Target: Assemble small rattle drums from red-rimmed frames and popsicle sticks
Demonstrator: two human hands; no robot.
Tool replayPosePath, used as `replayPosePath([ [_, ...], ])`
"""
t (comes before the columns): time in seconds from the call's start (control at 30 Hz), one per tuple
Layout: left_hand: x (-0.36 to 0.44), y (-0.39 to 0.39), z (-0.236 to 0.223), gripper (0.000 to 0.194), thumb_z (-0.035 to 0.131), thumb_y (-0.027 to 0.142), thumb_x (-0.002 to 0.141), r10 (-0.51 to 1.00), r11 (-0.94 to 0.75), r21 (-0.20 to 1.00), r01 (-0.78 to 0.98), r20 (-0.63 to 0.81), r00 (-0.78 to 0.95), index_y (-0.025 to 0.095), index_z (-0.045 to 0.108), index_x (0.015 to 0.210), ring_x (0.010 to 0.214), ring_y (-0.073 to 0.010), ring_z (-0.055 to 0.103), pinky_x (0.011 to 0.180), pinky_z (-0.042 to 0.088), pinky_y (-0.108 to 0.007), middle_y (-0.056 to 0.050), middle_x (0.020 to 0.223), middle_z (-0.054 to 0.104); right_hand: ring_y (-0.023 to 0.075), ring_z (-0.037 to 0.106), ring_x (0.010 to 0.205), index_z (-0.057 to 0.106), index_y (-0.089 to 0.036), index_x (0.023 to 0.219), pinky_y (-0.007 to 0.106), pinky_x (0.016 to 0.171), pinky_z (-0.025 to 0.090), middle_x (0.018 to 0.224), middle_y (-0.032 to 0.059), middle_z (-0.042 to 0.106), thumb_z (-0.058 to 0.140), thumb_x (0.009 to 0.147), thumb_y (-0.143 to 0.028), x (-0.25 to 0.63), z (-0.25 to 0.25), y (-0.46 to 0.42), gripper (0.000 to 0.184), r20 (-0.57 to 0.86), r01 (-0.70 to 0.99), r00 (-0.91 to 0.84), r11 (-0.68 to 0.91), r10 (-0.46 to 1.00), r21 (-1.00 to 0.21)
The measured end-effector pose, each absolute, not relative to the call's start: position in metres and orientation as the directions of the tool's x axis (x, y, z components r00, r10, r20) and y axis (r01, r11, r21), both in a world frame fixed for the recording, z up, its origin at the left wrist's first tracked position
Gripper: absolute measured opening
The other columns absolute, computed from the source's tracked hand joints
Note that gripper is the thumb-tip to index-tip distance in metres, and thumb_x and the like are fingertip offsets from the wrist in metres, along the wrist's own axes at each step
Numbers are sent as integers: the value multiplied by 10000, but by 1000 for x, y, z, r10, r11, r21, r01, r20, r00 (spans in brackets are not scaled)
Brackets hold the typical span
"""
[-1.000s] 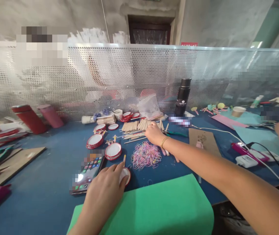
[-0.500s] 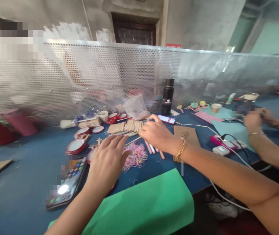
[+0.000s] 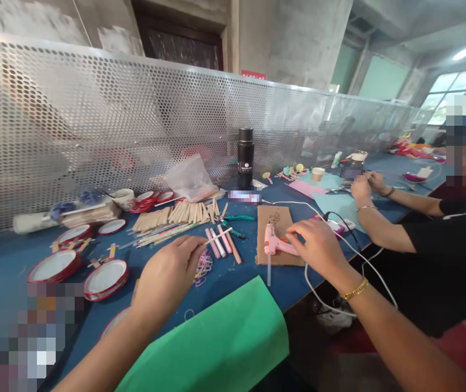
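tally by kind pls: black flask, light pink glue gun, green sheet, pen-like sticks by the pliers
Black flask: 1
Light pink glue gun: 1
Green sheet: 1
Pen-like sticks: 4
Total: 7

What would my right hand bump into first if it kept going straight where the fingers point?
Probably the pink glue gun, just past your right hand's fingertips, though this one view can't show whether they'd pass above it.
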State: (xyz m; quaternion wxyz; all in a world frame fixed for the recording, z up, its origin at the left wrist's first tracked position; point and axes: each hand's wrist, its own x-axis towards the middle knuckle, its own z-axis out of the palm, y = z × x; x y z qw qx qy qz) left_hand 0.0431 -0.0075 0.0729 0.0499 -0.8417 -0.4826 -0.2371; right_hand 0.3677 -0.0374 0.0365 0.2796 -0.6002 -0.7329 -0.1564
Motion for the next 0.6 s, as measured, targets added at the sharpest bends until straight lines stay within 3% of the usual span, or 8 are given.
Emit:
replayPosePath([
  [0.2,44,-5,64,341,373,356,981,786,-523,189,831,485,385,224,685,1019,877,-223,694,754,499,-305,-55,1023,746,260,571,876,707,-207,923,377,784,365,887,87,682,601,909,-328,352,20,-51,162,538,982,-104,172,837,-78],
  [0.43,24,1,57,326,393,384,954,809,-414,293,862,552,201,219,667,1015,896,-243,701,748,521,-309,-65,999,750,247,557,923,681,-194,921,387,841,399,912,85,671,558,929,-255,308,32,-23,138,498,925,-283,370,820,-85],
  [0.53,24,1,58,307,401,368,955,805,-425,323,845,561,190,215,662,1007,896,-232,694,767,514,-300,-59,965,744,276,541,1054,652,-162,1062,407,917,396,1058,133,655,571,919,-315,291,38,15,226,420,920,-337,390,843,-44],
  [0.6,25,0,57,294,411,360,958,813,-428,345,836,550,189,211,661,999,898,-226,687,766,503,-294,-55,965,740,306,535,1110,623,-131,1123,432,953,381,1140,173,630,578,890,-338,283,42,45,314,277,939,-324,342,905,-21],
])
